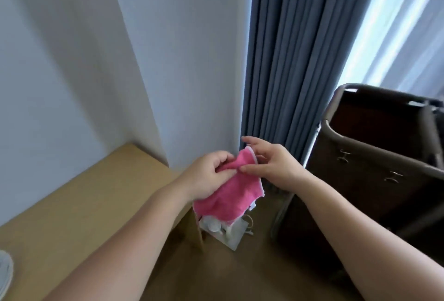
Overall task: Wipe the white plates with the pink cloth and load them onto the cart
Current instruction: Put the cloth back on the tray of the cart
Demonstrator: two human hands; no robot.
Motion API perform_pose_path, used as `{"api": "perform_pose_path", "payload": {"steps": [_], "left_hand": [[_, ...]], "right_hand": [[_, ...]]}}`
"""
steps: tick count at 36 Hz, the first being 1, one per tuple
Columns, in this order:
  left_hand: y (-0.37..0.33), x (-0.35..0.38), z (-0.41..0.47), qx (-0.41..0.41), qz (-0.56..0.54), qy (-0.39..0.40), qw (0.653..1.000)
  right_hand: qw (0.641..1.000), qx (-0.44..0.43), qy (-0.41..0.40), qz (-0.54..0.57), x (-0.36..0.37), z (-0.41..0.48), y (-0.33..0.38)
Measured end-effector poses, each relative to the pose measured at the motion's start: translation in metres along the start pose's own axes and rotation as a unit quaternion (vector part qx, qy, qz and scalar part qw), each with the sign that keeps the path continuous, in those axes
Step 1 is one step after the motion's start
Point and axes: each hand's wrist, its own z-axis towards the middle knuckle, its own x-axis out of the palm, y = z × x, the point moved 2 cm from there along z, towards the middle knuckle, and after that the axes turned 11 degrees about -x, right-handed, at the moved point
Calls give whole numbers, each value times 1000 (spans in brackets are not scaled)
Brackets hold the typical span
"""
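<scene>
The pink cloth [228,190] hangs in the air between my two hands, in front of the wall corner. My left hand [206,175] grips its upper left part in closed fingers. My right hand [271,163] pinches its upper right edge between thumb and fingers. A stack of white plates [4,272] shows only as a sliver at the lower left edge, on the light wooden table [84,204]. The dark brown cart [374,156] stands at the right, its top bin open.
A grey-blue curtain [288,60] hangs behind my hands, with a bright window at the far right. On the floor under the cloth lies a clear bag of white items [225,231]. A white wall fills the left and centre.
</scene>
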Motion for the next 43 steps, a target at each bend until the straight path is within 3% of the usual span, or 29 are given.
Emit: {"api": "perform_pose_path", "payload": {"steps": [6, 11, 17, 23, 28, 31, 38, 43], "left_hand": [[-48, 29, 42, 20, -77, 95, 992], [-70, 45, 70, 44, -32, 180, 982], [-88, 54, 104, 61, -88, 157, 982], [-122, 65, 135, 73, -158, 207, 963], [-171, 85, 158, 146, -131, 88, 977], [-204, 109, 169, 140, -151, 111, 972], [-276, 195, 185, 175, -156, 223, 946], [-327, 279, 195, 256, -48, 143, 955]], "right_hand": [[993, -54, -69, -74, -79, -25, 17], [968, -67, -154, -185, -127, -33, 28], [926, -16, -212, -312, -181, -46, 29], [878, 30, -314, -359, -221, -64, 31], [904, 113, -324, -253, -260, -104, 29], [910, 117, -347, -194, -281, -132, 28], [837, 157, -440, -286, -363, -186, 12], [799, 207, -410, -387, -460, -206, -29]]}}
